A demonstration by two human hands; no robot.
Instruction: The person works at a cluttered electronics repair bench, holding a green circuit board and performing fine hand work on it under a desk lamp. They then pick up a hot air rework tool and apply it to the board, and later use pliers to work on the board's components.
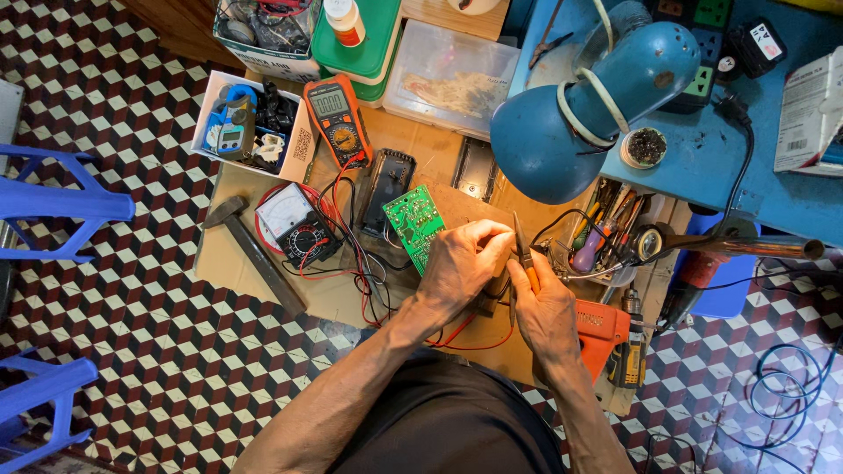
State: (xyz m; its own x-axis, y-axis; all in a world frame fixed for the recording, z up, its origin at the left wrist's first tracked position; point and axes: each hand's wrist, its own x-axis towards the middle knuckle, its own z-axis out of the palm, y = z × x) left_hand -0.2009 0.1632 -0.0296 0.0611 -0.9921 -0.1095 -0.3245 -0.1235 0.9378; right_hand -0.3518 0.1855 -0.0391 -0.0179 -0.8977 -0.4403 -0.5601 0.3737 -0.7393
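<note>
My left hand [461,263] is curled over the near edge of a green circuit board [414,224] that lies on a low wooden work table [237,263]. My right hand [543,307] grips small pliers with orange handles [525,259], the jaws pointing up beside the left hand's fingertips. What sits between the fingertips is hidden. Red and black test leads [351,254] trail across the table to the left of the board.
An orange digital multimeter [336,118], an analog meter [294,224], a hammer [250,250] and a black casing [386,180] lie on the table. A blue desk lamp [588,110] hangs over the right side. An orange drill [606,338] and a tool cup [606,233] stand nearby.
</note>
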